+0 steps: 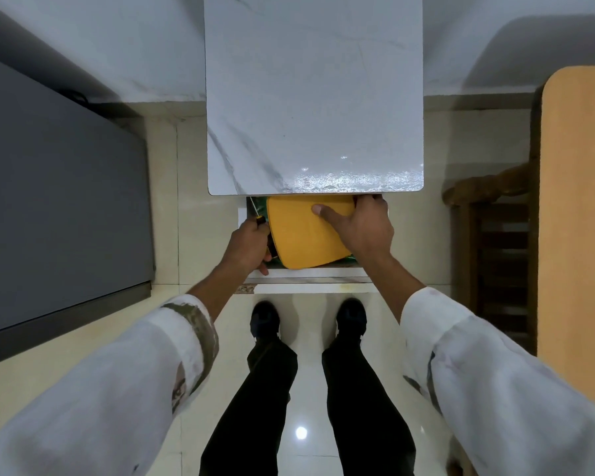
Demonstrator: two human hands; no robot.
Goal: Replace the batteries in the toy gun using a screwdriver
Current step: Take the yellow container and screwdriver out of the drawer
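Marble desk [313, 97] overhangs a low shelf [310, 280] where the yellow toy gun [299, 235] lies. Right hand [364, 228] grasps its far edge, thumb on top. Left hand [248, 245] fingers clench a screwdriver [260, 220]. The gun looks like smooth, stiff, light plastic, best held by its edges.

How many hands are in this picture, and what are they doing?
2. The left hand grips a screwdriver just left of the yellow thing; the right hand holds that yellow thing on the shelf under the table. None seems hidden.
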